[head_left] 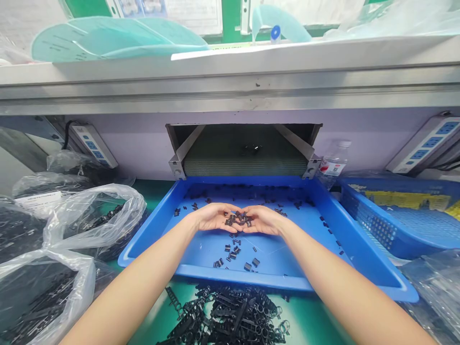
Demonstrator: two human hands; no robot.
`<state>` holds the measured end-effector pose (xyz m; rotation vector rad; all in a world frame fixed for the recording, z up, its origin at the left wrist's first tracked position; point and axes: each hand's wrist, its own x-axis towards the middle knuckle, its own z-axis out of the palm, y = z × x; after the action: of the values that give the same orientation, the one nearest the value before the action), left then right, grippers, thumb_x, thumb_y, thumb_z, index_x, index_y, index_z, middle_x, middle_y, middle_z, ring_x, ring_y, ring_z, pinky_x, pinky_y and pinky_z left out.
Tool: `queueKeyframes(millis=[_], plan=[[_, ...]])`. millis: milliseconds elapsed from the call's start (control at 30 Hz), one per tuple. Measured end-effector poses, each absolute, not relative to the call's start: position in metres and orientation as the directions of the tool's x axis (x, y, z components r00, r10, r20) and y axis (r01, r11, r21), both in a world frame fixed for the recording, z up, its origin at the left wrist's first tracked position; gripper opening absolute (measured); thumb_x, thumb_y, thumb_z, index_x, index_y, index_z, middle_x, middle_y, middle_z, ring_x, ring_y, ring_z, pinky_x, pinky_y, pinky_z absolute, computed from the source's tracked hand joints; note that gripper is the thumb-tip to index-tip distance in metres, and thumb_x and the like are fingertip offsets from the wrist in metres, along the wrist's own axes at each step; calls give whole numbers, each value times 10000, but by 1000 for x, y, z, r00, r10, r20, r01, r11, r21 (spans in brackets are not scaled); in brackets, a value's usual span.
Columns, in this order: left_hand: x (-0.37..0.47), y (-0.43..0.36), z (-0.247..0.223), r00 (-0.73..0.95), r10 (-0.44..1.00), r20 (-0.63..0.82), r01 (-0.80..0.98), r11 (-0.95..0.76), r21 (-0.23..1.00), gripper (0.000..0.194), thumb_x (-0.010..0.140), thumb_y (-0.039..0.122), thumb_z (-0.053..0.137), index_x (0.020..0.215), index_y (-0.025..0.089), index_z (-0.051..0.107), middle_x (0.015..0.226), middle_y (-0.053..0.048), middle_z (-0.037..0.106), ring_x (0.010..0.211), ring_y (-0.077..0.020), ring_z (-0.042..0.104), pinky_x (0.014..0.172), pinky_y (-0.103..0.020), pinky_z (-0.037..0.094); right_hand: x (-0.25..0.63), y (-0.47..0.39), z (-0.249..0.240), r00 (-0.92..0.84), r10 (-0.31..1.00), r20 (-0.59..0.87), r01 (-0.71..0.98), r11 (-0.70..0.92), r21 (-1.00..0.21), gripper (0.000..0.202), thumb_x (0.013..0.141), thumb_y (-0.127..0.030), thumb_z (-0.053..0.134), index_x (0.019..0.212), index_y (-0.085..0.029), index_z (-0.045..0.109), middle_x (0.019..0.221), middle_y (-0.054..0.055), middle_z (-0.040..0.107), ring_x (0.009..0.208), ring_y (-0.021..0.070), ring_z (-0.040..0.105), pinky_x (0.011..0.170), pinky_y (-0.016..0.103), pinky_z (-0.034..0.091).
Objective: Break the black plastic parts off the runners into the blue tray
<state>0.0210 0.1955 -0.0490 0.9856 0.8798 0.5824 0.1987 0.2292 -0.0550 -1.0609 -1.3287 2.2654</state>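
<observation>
Cupped together over the blue tray (244, 280), my left hand (216, 218) and my right hand (265, 220) carry a small heap of black plastic parts (237, 219) between them. The fingertips of both hands meet at the heap, palms turned up. More loose black parts (233, 254) lie on the tray floor below the hands. Others are scattered along the tray's far side and right side. In front of the tray, a pile of black moulded pieces (237, 316), some with rings, spreads over the green table.
Behind the tray a conveyor belt (247, 163) comes through an opening, with a dark shiny item on it. Open plastic bags (68, 254) of black parts crowd the left. To the right stand a plastic bottle (332, 163) and a blue basket (381, 235). A shelf (230, 96) spans above.
</observation>
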Motion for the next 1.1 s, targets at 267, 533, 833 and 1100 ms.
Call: queueKeyframes(millis=[267,533,833,1100], plan=[[15,199,-50,548,752,-367,-142,516,845,369,689,197,450,1031,60,464,928,-171,581,854,-319,577,758,-425,434,206,238,-55,-695,540,-475,53,-621,-782,319,941,-241,180,940,-96,463,819,127,578,664,187,612,544,270,522],[13,201,-52,516,774,-368,-146,502,852,267,710,181,450,952,87,512,927,-156,571,849,-302,582,744,-410,449,208,239,-57,-722,534,-440,21,-619,-785,376,948,-288,172,1017,-79,477,912,161,578,771,219,604,605,303,521],[13,204,-53,454,814,-362,-134,464,876,215,756,178,394,884,85,541,800,-115,581,754,-238,600,644,-309,476,209,241,-57,-737,538,-409,5,-601,-799,390,948,-303,162,1052,-77,463,1009,186,552,797,208,598,648,304,506],[14,204,-53,449,818,-360,-141,463,875,208,806,194,366,858,90,539,723,-85,555,694,-194,586,594,-259,459,207,238,-55,-757,524,-391,1,-597,-803,420,950,-326,141,1043,-83,472,1006,181,550,802,200,597,643,293,509]])
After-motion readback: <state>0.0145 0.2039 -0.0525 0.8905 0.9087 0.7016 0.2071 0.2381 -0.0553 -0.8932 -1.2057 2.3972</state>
